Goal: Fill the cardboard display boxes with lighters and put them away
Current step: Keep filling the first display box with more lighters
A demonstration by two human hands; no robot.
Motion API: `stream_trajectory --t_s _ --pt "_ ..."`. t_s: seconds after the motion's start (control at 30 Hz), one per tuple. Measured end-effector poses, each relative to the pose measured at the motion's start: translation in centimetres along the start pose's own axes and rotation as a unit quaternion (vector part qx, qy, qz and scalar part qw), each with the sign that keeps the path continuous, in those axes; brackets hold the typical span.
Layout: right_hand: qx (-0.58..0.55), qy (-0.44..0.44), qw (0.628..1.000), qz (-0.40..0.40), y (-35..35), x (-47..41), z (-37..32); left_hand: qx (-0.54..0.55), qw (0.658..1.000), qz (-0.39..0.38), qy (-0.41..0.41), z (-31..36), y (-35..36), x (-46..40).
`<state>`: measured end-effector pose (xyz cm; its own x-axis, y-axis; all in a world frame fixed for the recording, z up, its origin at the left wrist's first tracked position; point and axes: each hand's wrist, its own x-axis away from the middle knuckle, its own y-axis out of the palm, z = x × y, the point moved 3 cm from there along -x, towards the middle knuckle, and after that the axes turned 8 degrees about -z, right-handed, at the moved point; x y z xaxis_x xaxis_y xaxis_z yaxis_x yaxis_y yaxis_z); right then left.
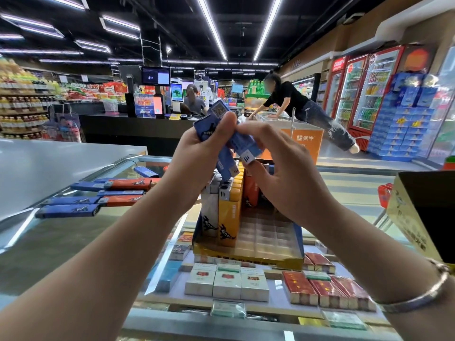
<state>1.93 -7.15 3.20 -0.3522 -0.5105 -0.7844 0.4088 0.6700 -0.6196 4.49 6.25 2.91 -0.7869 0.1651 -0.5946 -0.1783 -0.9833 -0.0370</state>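
Both hands, left (197, 143) and right (278, 163), clamped on blue plastic lighters (243, 143) above yellow-and-blue cardboard display box (246, 257) mid-desk (61, 242). Best separated singly, lowered upright into empty clear slots.

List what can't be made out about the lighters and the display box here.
- Head view: number of blue lighters held; left hand and right hand cover them.
- Display box back rows: hidden behind both hands.
- Box front print: blurred.
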Motion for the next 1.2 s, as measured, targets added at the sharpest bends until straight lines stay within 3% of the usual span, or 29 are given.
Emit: stream_trajectory --t_s 0.23,0.4,0.57,0.7,1.03,1.2 --pt "0.018 -0.016 0.998 0.056 -0.5 -0.2 -0.4 0.008 1.000 0.028 -0.009 -0.2 -0.1 0.0" --pt "-0.036 0.098 0.980 0.170 -2.0 -0.2 1.6 0.017 0.997 0.081 0.003 0.2 -1.0 -0.1" --pt "-0.111 0.186 0.955 0.200 -2.7 0.2 3.9 0.005 0.997 0.072 -0.018 -0.3 -1.0 -0.1" --pt "-0.086 0.191 0.962 0.177 -2.8 0.2 4.5 -0.006 0.996 0.085 -0.039 -0.7 -1.1 0.0" --pt "0.008 0.155 0.988 -0.004 -0.7 0.6 4.9 -0.024 0.994 0.103 -0.031 -0.6 -1.1 0.2" --pt "0.029 0.160 0.986 -0.044 -0.4 0.5 5.2 -0.029 0.994 0.096 -0.031 -0.7 -1.1 0.2"
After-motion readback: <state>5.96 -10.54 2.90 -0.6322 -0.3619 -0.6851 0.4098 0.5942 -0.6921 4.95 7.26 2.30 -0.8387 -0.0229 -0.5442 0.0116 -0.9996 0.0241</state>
